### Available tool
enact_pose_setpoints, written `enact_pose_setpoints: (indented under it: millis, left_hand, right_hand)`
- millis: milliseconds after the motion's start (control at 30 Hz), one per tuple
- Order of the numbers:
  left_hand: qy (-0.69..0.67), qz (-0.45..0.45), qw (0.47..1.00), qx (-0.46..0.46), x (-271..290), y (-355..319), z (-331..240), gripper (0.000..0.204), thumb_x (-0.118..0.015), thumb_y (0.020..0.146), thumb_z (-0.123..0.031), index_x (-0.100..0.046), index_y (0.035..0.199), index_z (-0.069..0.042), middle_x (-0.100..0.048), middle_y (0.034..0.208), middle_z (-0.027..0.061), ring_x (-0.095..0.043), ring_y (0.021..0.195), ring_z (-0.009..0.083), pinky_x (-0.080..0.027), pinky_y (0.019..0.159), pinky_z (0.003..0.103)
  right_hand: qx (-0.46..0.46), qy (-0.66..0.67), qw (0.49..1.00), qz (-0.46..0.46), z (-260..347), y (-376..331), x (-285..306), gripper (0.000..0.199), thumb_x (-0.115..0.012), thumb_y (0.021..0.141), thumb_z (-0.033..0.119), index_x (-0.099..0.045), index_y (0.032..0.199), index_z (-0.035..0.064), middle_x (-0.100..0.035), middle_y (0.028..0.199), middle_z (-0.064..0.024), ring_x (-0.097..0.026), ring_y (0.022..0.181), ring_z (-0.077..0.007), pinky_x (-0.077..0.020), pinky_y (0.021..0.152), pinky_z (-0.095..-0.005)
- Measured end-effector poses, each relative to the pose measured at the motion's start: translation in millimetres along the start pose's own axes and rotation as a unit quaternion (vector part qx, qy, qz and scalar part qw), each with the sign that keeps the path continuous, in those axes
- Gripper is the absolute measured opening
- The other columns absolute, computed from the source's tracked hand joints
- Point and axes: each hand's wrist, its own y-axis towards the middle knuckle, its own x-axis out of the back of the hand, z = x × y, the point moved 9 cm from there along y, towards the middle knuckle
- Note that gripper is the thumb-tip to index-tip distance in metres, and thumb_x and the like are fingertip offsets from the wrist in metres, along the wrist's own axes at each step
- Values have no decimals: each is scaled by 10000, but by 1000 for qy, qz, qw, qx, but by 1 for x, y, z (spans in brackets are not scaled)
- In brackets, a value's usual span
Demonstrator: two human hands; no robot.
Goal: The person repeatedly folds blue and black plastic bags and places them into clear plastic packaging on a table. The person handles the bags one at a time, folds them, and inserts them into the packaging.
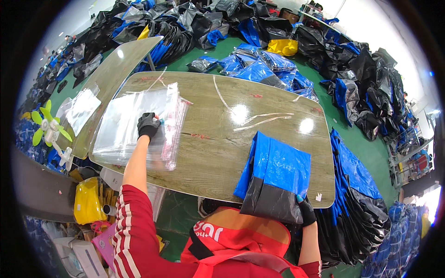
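My left hand (148, 125), in a black glove, rests on top of a stack of clear plastic bags (134, 125) at the left side of the wooden table (218, 148), fingers curled on the top bag. My right hand (306, 211), also gloved, grips the lower right corner of a folded blue and black fabric piece (276, 178) lying at the table's near edge. I wear a red sleeve with white stripes and a red apron.
Thin clear strips (259, 118) lie on the table's middle. Heaps of blue and black fabric (269, 69) cover the green floor beyond and to the right. A second table (111, 78) with clear bags and a green fan (46, 127) stand at left.
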Motion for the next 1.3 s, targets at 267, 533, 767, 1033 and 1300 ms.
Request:
enact_pose_setpoints:
  millis: [267, 533, 767, 1033, 1300]
  left_hand:
    - [-265, 111, 911, -294, 0, -154, -145, 207, -676, 776, -187, -656, 941, -63, -638, 1084, 131, -556, 1140, 336, -416, 1001, 416]
    - [-234, 159, 881, -378, 2, -244, -233, 213, -720, 750, -208, -568, 818, -75, -577, 948, 126, -524, 1002, 363, -368, 969, 481]
    - [-301, 78, 888, -337, 1, -234, -231, 116, -716, 765, -144, -649, 805, -59, -633, 941, 116, -587, 983, 306, -419, 957, 422]
    - [-325, 191, 858, -350, 41, -247, -232, 72, -646, 830, -93, -615, 870, -40, -660, 1011, 141, -607, 1003, 334, -448, 933, 414]
    - [-281, 91, 882, -367, 77, -288, -211, 94, -686, 823, -97, -624, 892, -84, -667, 1103, 128, -580, 1132, 362, -416, 1022, 477]
  right_hand:
    - [-22, 88, 996, 13, -8, -1, 10, 685, -715, 866, 209, -388, 1450, 63, -591, 1269, -104, -621, 1082, -233, -526, 912, -401]
    - [11, -41, 999, 25, 40, -16, 16, 802, -748, 812, 272, -351, 1467, 34, -536, 1357, -137, -603, 1132, -273, -489, 979, -410]
    - [-99, -156, 983, 24, 39, -20, 17, 727, -774, 802, 233, -446, 1405, -6, -588, 1277, -118, -613, 1063, -208, -508, 922, -339]
    - [15, -323, 930, 174, -12, -33, -115, 625, -702, 889, 319, -466, 1370, -4, -583, 1268, -131, -567, 1122, -199, -465, 972, -343]
    - [-95, -330, 929, 139, -10, 102, -140, 401, -673, 885, 446, -668, 957, 52, -652, 841, -43, -587, 702, -114, -460, 615, -253]
